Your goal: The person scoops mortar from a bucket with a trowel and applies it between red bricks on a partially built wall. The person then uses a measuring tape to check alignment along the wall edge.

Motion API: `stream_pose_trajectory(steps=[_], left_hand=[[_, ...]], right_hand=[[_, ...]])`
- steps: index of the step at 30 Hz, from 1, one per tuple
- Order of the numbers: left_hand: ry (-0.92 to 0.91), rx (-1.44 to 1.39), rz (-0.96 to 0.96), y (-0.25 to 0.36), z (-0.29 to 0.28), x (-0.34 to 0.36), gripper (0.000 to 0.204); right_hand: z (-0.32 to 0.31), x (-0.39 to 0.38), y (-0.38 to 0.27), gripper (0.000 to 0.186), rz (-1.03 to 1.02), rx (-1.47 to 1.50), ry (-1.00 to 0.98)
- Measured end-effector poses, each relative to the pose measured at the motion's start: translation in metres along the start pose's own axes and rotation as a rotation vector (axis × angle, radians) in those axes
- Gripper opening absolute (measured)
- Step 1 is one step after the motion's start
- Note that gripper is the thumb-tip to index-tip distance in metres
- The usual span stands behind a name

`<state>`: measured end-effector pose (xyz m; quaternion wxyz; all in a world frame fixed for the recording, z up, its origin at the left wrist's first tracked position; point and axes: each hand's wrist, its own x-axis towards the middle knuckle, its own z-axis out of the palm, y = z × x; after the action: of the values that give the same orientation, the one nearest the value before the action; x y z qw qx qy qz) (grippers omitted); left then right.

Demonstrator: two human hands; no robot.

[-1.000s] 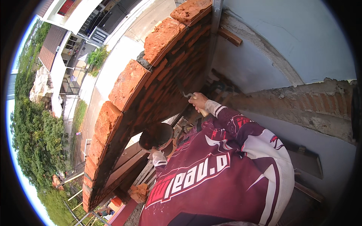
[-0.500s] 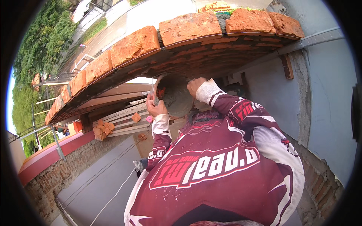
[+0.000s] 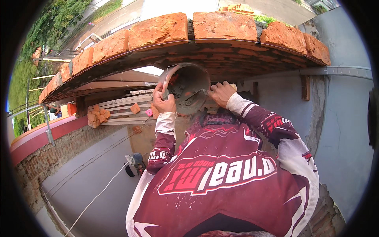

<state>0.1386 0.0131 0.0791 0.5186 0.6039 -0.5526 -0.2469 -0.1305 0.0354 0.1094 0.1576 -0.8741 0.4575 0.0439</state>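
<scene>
My left hand [image 3: 164,102] grips the left rim of a grey mortar-smeared bucket [image 3: 202,77], which is tilted so that its mouth faces me. Wet grey mortar [image 3: 178,89] clings inside it. In my right hand [image 3: 222,94] is a trowel [image 3: 194,94]; its pale handle end sticks out behind the fist and its blade reaches into the bucket. Just beyond both hands rises a brick wall [image 3: 158,31], its top course of orange bricks parted by mortar joints. A thin string runs along the near edge of that course.
Broken brick pieces [image 3: 98,116] and a small pink object [image 3: 149,112] lie on wooden slats [image 3: 122,111] to the left. Below hangs a white cable [image 3: 98,195] near a dark-and-grey object [image 3: 135,164]. A grey wall [image 3: 347,130] with a metal channel [image 3: 339,71] stands at right.
My right hand has drawn back from the bucket's rim, and the trowel now shows in it. The bucket's mouth is more fully in view. The whole view has shifted slightly.
</scene>
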Motion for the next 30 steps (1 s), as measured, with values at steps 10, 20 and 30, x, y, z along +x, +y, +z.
stream_pose_trajectory(steps=[10,20,30], left_hand=[[-0.003,0.016,0.037,0.022,0.011,0.005,0.027],[0.005,0.012,-0.089,0.011,0.001,-0.003,0.026],[0.018,0.035,0.032,0.032,0.018,0.001,0.028]], right_hand=[[0.000,0.043,-0.003,0.032,0.293,0.590,-0.402],[-0.003,0.000,0.013,0.018,-0.034,-0.007,0.044],[-0.022,0.025,0.013,0.033,0.271,0.329,-0.420]])
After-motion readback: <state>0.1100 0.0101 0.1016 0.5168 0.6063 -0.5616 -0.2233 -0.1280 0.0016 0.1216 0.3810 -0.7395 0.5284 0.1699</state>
